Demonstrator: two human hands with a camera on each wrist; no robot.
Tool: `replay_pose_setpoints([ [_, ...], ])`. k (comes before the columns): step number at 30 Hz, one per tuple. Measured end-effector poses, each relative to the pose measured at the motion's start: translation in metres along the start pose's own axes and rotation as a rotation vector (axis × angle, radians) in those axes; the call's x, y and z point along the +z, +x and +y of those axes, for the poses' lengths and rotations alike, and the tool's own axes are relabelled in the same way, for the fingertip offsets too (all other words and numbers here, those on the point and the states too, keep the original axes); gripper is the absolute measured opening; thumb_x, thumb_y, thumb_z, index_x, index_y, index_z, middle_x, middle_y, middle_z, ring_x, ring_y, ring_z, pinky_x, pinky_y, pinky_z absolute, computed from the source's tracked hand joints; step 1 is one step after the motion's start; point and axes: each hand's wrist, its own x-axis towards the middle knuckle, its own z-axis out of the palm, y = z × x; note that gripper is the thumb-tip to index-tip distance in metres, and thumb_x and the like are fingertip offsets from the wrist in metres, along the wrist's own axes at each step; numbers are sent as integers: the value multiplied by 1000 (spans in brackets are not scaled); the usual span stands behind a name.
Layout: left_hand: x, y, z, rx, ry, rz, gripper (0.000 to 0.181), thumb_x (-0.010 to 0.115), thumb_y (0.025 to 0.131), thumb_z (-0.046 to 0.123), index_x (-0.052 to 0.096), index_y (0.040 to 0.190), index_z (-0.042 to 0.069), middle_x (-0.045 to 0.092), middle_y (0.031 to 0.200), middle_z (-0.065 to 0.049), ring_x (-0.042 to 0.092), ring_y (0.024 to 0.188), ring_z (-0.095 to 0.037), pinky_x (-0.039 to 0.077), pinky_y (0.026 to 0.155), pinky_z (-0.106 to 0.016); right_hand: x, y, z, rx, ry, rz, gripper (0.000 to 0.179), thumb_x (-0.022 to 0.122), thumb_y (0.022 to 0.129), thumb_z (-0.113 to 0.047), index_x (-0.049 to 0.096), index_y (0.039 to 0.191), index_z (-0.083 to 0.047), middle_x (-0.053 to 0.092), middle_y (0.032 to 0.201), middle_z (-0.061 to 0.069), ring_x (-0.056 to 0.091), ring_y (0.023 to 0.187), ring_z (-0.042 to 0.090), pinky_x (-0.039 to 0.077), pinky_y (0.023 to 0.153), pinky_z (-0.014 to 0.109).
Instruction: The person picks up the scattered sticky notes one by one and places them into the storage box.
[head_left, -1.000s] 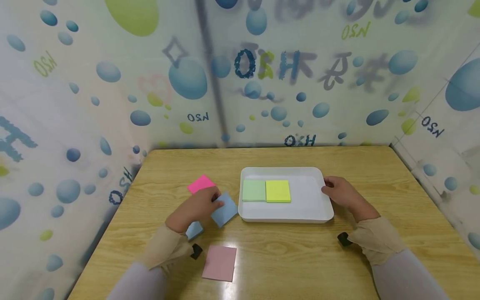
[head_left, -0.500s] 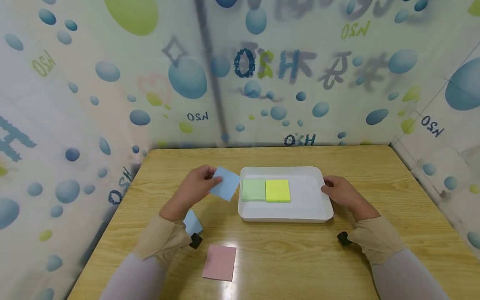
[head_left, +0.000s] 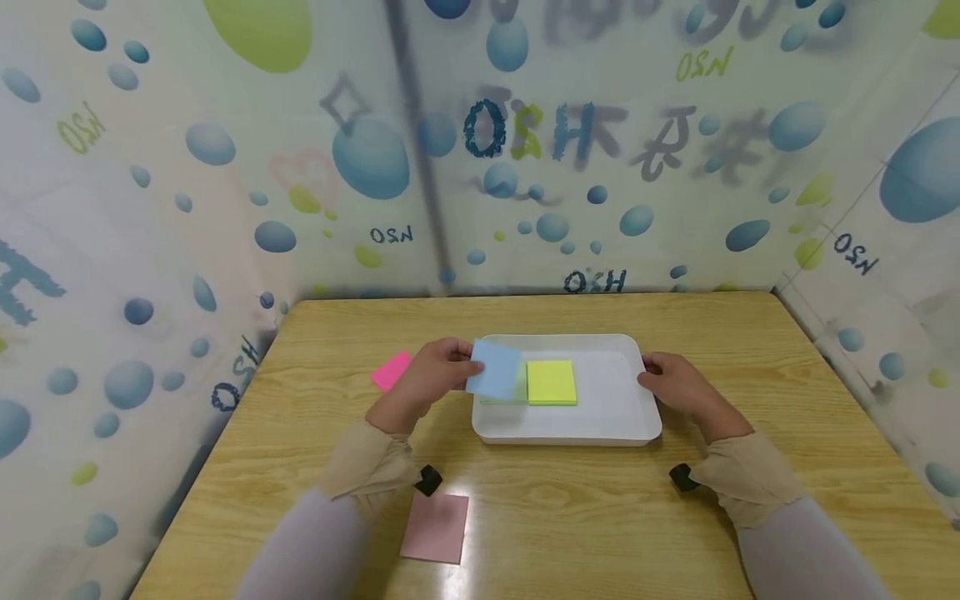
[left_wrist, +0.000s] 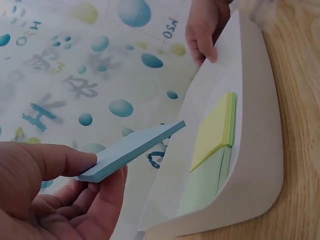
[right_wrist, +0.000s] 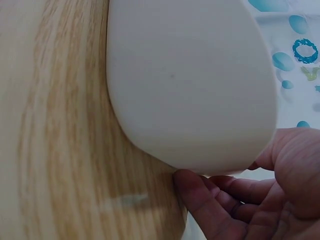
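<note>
My left hand pinches a light-blue sticky note pad between thumb and fingers. In the head view the pad overlaps the left end of a white tray, covering much of a pale green sticky note pad. From the left wrist, the blue pad appears tilted and raised, apart from the pads in the tray. Beside the green one lies a yellow sticky note pad. My right hand holds the tray's right end, thumb at the rim and fingers curled beneath its edge.
A bright pink pad lies left of the tray, partly behind the left hand. Nearer the front is a dusty pink pad. The wooden table meets a patterned wall covering at the back.
The left hand has picked up the blue pad from the table and carried it right, over the tray's left end. Its forearm now hides another blue pad. The right hand stays on the tray.
</note>
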Motion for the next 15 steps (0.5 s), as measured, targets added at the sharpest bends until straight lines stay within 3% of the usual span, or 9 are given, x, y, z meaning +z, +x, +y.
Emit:
replay_pose_setpoints([
  [7,15,14,-10,-30,-37,12,18,72,97,11,62,109,3,59,94,-4,66,78,-16,62,84,-36,0,1,0,0,8,-1,58,49,106,-17,36,152,16,49,147,36,53,131,45,50,106,54],
  [15,28,20,-14,-62,0,72,19,72,97,10,63,112,3,58,99,-8,62,87,-19,61,79,-32,0,1,0,8,27,-9,58,48,106,-17,35,153,15,49,147,35,52,131,44,48,108,55],
])
